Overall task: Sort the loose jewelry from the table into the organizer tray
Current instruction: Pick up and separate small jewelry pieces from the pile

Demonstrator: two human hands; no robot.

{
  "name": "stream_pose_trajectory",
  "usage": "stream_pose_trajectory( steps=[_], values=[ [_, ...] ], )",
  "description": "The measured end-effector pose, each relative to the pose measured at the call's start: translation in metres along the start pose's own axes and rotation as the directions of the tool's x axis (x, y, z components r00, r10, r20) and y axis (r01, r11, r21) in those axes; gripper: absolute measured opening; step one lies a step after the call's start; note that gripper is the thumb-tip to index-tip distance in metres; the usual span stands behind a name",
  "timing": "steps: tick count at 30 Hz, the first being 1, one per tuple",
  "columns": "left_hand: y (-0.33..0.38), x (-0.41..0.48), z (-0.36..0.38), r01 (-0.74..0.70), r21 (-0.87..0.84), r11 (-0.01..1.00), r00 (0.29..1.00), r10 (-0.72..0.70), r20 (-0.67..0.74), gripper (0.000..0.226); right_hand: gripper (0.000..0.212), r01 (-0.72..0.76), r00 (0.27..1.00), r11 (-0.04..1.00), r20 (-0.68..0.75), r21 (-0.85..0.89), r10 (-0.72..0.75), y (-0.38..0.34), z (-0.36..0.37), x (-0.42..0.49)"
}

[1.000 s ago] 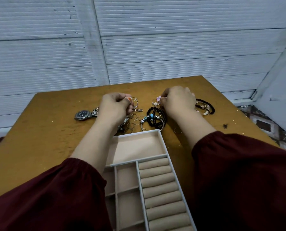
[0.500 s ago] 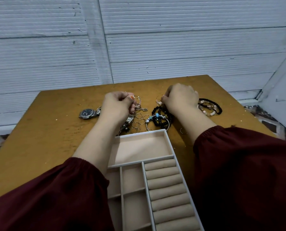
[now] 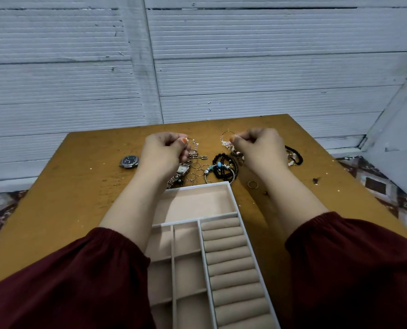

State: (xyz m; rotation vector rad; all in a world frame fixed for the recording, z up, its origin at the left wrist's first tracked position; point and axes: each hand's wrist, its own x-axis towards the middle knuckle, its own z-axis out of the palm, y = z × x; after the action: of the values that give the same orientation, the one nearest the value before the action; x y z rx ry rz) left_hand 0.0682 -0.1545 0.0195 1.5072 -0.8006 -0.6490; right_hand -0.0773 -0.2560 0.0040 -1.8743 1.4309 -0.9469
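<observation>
**A:** How far along is the person's sorting?

**B:** Barely begun, it seems. The beige padded organizer tray with a white rim (image 3: pixel 236 198) shows nothing in its open compartments or on its ring rolls.

**A:** And the hands?

**B:** The left hand (image 3: pixel 164 150) has its fingers (image 3: pixel 171 138) curled, pinching a thin wire hoop strung with pale beads (image 3: pixel 194 144). The right hand (image 3: pixel 260 148) pinches a matching beaded hoop (image 3: pixel 225 138) the same way.

**A:** What is left?

**B:** Nearly everything. It lies on the brown wooden surface (image 3: pixel 67 198) at twelve o'clock from the tray: black bead bracelets (image 3: pixel 221 167), thin loose rings (image 3: pixel 198 172) and a square-faced watch (image 3: pixel 183 169). A round dark-dial watch (image 3: pixel 129 161) sits at ten o'clock, and a lone ring (image 3: pixel 252 184) at two o'clock
</observation>
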Motion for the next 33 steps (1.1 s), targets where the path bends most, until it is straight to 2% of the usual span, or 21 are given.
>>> stream_pose_trajectory(
  steps=[8, 13, 17, 24, 28, 33],
  values=[
    [-0.002, -0.046, -0.019, -0.008, -0.098, 0.995, 0.999, 0.005, -0.032, 0.017, 0.016, 0.052, 0.999, 0.961, -0.008, 0.272, -0.052, -0.007, -0.012, -0.059],
    [-0.006, -0.083, -0.036, -0.003, -0.166, 0.986, 0.997, -0.010, -0.075, 0.014, 0.016, 0.044, 0.998, 0.943, 0.020, 0.330, -0.053, -0.017, -0.007, -0.098],
    [-0.013, -0.116, -0.052, 0.003, -0.155, 0.988, 0.991, -0.024, -0.133, 0.015, 0.021, 0.066, 0.994, 0.944, 0.058, 0.322, -0.089, -0.024, -0.007, -0.126],
    [-0.023, -0.139, -0.066, 0.037, 0.184, 0.982, 0.996, -0.021, -0.085, 0.014, 0.011, 0.101, 0.989, 0.955, 0.075, 0.278, -0.126, -0.031, -0.007, -0.154],
    [-0.027, -0.130, -0.074, -0.015, 0.458, 0.889, 0.997, 0.048, -0.060, 0.013, 0.011, 0.116, 0.987, 0.961, 0.076, 0.252, -0.139, -0.033, -0.004, -0.161],
    [-0.028, -0.128, -0.068, -0.033, 0.629, 0.776, 0.999, 0.011, 0.038, 0.018, 0.015, 0.106, 0.988, 0.969, 0.085, 0.224, -0.128, -0.032, 0.000, -0.164]
  ],
)
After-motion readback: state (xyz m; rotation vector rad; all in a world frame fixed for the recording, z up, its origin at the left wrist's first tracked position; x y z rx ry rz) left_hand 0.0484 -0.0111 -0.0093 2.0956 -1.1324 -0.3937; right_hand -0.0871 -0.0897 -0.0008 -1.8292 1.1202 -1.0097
